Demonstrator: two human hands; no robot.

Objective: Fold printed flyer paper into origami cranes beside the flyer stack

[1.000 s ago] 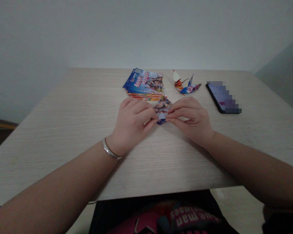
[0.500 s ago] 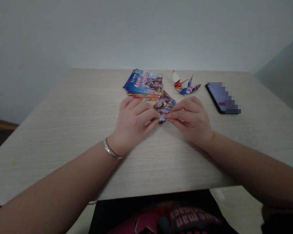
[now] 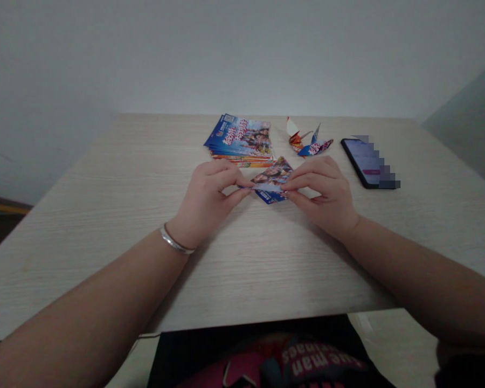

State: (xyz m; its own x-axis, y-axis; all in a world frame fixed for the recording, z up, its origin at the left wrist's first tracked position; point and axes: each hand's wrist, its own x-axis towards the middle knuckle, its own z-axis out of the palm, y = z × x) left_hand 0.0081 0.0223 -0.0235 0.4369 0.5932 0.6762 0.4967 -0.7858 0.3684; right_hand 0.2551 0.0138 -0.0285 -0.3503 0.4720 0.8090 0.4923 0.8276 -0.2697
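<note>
A folded sheet of printed paper is held between my two hands, just above or on the table. It has a pale crease strip across its middle and a blue printed flap below. My left hand pinches its left corner between thumb and fingers; a silver bangle sits on that wrist. At the right corner, my right hand grips the paper the same way. Behind the left hand lies a fanned stack of printed leaflets.
Two folded paper cranes in orange and blue stand at the back, right of the stack. Farther right a black phone lies face up, its screen partly blurred out. The pale wooden table ends at a wall behind.
My hands have moved apart, the left one shifting left along the paper's edge. The paper now lies opened wider, showing a diamond shape with a blue flap underneath.
</note>
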